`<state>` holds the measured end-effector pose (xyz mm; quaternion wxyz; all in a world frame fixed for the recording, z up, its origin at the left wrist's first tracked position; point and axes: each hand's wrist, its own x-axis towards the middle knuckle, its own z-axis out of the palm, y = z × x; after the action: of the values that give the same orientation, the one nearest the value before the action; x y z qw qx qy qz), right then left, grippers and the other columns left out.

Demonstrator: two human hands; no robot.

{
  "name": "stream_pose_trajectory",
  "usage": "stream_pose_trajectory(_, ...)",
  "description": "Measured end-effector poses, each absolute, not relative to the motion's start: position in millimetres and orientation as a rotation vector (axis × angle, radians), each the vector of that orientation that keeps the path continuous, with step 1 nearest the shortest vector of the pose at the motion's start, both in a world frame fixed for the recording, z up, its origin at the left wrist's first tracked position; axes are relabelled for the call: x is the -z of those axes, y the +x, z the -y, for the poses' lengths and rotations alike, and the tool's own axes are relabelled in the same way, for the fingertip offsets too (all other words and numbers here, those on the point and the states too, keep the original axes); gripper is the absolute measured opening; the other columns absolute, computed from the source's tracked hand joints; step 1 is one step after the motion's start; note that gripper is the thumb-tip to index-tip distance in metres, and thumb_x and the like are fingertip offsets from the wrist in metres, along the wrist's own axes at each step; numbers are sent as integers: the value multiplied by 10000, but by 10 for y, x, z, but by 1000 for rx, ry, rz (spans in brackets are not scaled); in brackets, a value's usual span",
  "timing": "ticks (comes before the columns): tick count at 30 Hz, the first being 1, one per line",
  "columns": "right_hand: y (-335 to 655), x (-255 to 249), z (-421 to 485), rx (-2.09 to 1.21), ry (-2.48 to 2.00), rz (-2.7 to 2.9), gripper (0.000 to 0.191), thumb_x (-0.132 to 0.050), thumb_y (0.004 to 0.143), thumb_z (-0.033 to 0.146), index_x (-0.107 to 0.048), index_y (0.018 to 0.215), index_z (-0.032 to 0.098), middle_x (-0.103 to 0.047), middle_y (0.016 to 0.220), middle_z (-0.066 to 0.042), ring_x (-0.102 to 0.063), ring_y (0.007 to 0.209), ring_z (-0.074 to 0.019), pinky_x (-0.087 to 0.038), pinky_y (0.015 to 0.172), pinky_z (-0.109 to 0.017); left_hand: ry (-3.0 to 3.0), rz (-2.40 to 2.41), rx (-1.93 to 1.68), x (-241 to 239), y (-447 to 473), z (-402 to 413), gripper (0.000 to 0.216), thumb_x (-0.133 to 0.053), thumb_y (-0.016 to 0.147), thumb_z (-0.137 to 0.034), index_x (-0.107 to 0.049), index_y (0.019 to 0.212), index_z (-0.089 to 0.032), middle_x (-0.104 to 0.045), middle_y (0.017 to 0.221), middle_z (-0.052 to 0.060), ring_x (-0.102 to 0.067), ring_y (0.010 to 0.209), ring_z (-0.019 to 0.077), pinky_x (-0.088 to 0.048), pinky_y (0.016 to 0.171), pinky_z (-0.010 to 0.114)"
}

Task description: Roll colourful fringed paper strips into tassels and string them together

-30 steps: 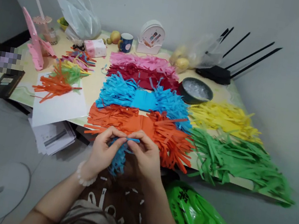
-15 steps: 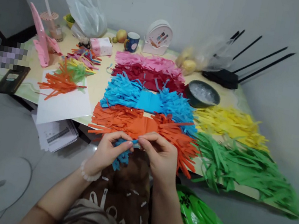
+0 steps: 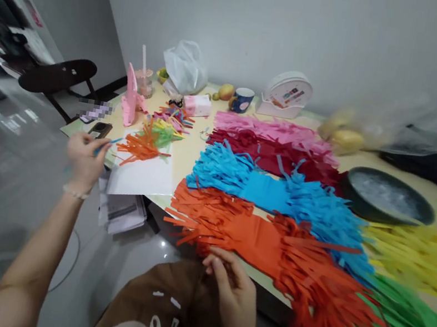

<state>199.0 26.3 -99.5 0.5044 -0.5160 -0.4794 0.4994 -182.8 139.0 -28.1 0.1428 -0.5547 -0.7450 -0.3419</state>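
My left hand (image 3: pixel 86 160) is closed at the left end of the table, pinching a blue paper tassel whose thin twisted tip (image 3: pixel 116 140) points right. The tassel's fringe is mostly hidden behind the hand. Just right of it, an orange tassel (image 3: pixel 140 148) and a green tassel (image 3: pixel 160 135) lie over a white sheet (image 3: pixel 141 181). My right hand (image 3: pixel 233 284) hovers above my lap, fingers curled in near the thumb, with nothing visible in them. Closest to it is a fringed orange paper strip (image 3: pixel 259 241); behind that lies a fringed blue paper strip (image 3: pixel 266 190).
Dark red fringe (image 3: pixel 271 153), pink fringe (image 3: pixel 270 129) and yellow fringe (image 3: pixel 422 256) cover more of the table. A dark bowl (image 3: pixel 390 196), a mug (image 3: pixel 241 100) and a pink stand (image 3: pixel 130 97) stand around them. Papers (image 3: pixel 122 214) sit below the table edge.
My hands have parted. The left one has carried the blue tassel left to beside the other tassels, while the right stays over my lap. The view has turned left.
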Motion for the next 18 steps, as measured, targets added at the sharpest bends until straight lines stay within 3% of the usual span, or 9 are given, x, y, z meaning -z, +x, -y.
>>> stream_pose_trajectory(4, 1913, 1050, -272, -1246, -1251, 1201, 279, -663, 860, 459, -731, 918, 194, -716, 736, -64, -673, 643, -190, -588, 609, -283, -2188, 2203, 638, 627, -1457, -1991, 325, -486, 971, -305, -752, 1111, -182, -679, 1008, 111, -599, 961, 246, -432, 883, 364)
stream_pose_trajectory(10, 2070, 1145, -210, -1238, -1336, 1174, 324, -697, 807, 510, -742, 909, 206, -724, 722, -67, -687, 629, -205, -603, 593, -274, -2375, 2208, 502, 812, -1333, -2023, 326, -551, 925, -258, -720, 1204, -254, -708, 1193, 84, -597, 1099, 268, -395, 984, 383)
stream_pose_trajectory(13, 2166, 1255, -188, -1287, -1397, 1152, 355, -720, 779, 525, -752, 933, 207, -738, 759, -71, -698, 658, -209, -607, 621, -265, -2202, 2366, 532, 570, -1781, -1783, 333, -511, 942, -350, -728, 1164, -231, -714, 1197, 72, -608, 1101, 261, -423, 977, 350)
stream_pose_trajectory(16, 2184, 1321, -193, -1339, -1414, 1140, 382, -729, 766, 541, -755, 935, 200, -738, 782, -75, -691, 676, -211, -605, 640, -265, -1756, 2574, 611, 368, -2292, -1715, 462, -355, 984, -338, -631, 1273, -105, -628, 1314, 183, -543, 1210, 323, -385, 1030, 433)
stream_pose_trajectory(18, 2164, 1320, -201, -1380, -1392, 1152, 389, -723, 770, 549, -754, 937, 199, -731, 781, -74, -682, 673, -207, -600, 638, -261, -1528, 2691, 635, 350, -2558, -1791, 484, -476, 926, -357, -584, 1302, -71, -553, 1386, 241, -462, 1292, 389, -342, 1056, 504)
